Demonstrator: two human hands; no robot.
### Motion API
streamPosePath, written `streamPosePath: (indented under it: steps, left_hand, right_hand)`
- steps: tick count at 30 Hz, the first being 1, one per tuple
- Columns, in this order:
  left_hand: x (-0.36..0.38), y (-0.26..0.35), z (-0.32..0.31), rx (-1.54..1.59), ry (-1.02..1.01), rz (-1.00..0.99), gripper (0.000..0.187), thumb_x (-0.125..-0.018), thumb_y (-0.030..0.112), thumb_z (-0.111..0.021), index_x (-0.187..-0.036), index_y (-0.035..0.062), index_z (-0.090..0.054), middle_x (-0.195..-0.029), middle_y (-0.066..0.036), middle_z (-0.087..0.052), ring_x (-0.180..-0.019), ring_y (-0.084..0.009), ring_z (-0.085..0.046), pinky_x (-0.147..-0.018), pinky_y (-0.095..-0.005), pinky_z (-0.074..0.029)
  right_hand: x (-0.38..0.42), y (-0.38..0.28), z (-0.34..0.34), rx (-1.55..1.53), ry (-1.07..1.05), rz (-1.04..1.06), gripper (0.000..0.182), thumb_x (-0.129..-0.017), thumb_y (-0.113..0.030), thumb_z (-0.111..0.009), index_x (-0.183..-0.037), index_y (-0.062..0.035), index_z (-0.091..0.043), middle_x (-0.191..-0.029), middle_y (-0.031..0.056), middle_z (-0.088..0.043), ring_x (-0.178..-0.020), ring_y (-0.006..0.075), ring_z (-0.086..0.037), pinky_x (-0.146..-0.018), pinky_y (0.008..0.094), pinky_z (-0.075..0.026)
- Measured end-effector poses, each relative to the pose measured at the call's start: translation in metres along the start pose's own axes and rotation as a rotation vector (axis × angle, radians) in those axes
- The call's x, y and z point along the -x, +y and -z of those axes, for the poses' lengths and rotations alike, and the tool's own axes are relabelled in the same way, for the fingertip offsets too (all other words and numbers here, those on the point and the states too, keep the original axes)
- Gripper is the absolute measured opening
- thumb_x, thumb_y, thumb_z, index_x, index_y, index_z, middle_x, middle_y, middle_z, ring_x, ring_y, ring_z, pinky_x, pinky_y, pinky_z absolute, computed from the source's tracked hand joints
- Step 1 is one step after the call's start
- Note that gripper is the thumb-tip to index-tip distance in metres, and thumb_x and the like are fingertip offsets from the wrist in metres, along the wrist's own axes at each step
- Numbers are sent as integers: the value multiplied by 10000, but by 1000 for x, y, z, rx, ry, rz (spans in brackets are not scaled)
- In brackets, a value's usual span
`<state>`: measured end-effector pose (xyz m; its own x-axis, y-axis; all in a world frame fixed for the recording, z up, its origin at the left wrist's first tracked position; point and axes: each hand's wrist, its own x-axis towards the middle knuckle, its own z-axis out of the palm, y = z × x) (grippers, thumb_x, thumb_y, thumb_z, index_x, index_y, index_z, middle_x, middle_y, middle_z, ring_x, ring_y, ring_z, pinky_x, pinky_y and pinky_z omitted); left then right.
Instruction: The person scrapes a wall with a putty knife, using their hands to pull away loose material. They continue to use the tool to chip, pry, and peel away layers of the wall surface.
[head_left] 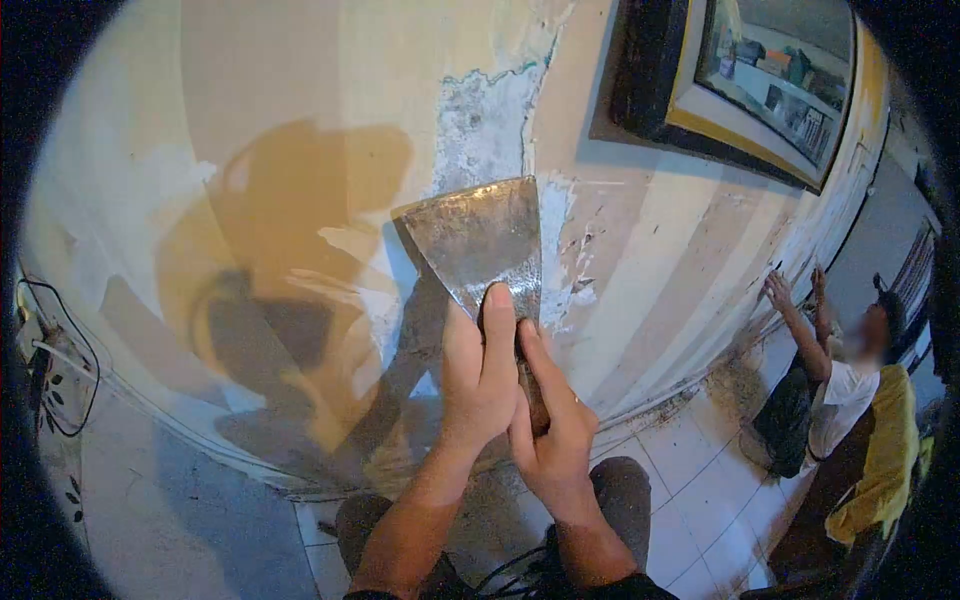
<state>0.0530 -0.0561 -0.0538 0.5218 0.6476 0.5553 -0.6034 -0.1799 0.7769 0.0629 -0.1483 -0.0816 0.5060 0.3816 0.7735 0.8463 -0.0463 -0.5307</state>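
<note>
A wide metal scraper point(475, 235) points up in front of the striped wall point(390, 50), its broad edge near a bare grey patch point(483, 120) where the wallpaper is gone. My left hand point(482, 365) is closed round the scraper, the thumb lying on the lower part of the blade. Just to its right, my right hand point(555, 425) is wrapped round the dark handle point(534, 400). Whether the blade's edge touches the wall cannot be made out. Torn wallpaper point(350, 245) shows to the left of the blade.
A framed picture point(780, 70) hangs at the upper right. Another person point(845, 400) sits low on the right, hands against the wall. Cables point(75, 360) run at the left edge. Debris point(735, 385) lies on the tiled floor point(690, 480) along the wall, and a yellow cloth point(885, 460) hangs lower right.
</note>
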Motion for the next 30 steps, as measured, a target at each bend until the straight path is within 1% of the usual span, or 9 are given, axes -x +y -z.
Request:
streamPosePath:
  steps: [2,5,10,12,22,25,27,28,30]
  left_hand:
    - [4,-8,2,-40,-9,67,284,-978,217,-423,-1082,-39,-490,-943,-91,-576,-864,-150,-515,-788,-305,-422]
    - [-6,-1,-6,-100,100,-147,270,-978,221,-427,-1055,-29,-493,-902,-70,-562,-817,-133,-495,-756,-299,-421]
    - [3,5,-5,-6,57,17,255,-976,201,-427,-1072,-28,-486,-940,-73,-554,-848,-138,-491,-789,-307,-419]
    - [1,-2,-8,-57,135,-75,231,-978,197,-426,-1040,-16,-491,-932,-64,-553,-835,-124,-486,-770,-296,-422]
    - [-3,-2,-4,49,56,-35,248,-980,218,-428,-1021,-20,-487,-903,-47,-548,-817,-101,-480,-729,-274,-422]
    - [0,-1,-2,-27,67,-21,258,-980,217,-427,-1045,-26,-485,-916,-51,-550,-832,-108,-484,-743,-277,-423]
    - [-4,0,-1,-3,37,47,390,-980,241,-430,-1280,-5,-389,-1170,-85,-515,-1025,-147,-473,-895,-291,-395]
    - [-1,1,-1,-6,36,53,390,-980,241,-430,-1280,-5,-389,-1170,-85,-515,-1025,-147,-473,-895,-291,-395]
    - [-1,3,-5,30,47,-24,275,-982,237,-421,-1034,-24,-489,-895,-52,-552,-814,-114,-486,-730,-280,-425]
  right_hand:
    - [3,-1,1,-7,4,7,514,-826,35,-540,-1326,16,-424,-1248,229,-529,-1117,332,-562,-898,367,-463]
    - [-4,1,3,-44,-74,-65,522,-823,44,-536,-1331,0,-424,-1264,221,-520,-1122,328,-558,-904,372,-462]
    - [-2,3,5,-20,-34,11,542,-817,42,-545,-1341,-31,-427,-1269,202,-522,-1075,333,-579,-891,363,-468]
    - [-1,1,8,-22,-59,-10,543,-817,39,-548,-1341,-29,-425,-1270,201,-522,-1075,334,-578,-888,363,-469]
    - [-5,-2,3,12,-13,12,551,-812,47,-560,-1343,-30,-431,-1223,238,-538,-1004,323,-612,-842,354,-484]
    - [-3,7,0,-34,-22,8,569,-801,62,-571,-1345,-32,-432,-1200,244,-550,-980,314,-618,-835,346,-485]
    - [-5,4,1,-33,-21,-1,573,-797,65,-577,-1344,-32,-434,-1197,236,-556,-980,313,-618,-836,342,-484]
    - [-7,1,1,-33,-11,3,577,-793,68,-583,-1343,-31,-436,-1194,228,-562,-979,311,-618,-837,337,-484]
    - [1,2,1,-6,12,27,569,-798,62,-581,-1341,-28,-436,-1200,224,-560,-986,312,-615,-843,338,-482]
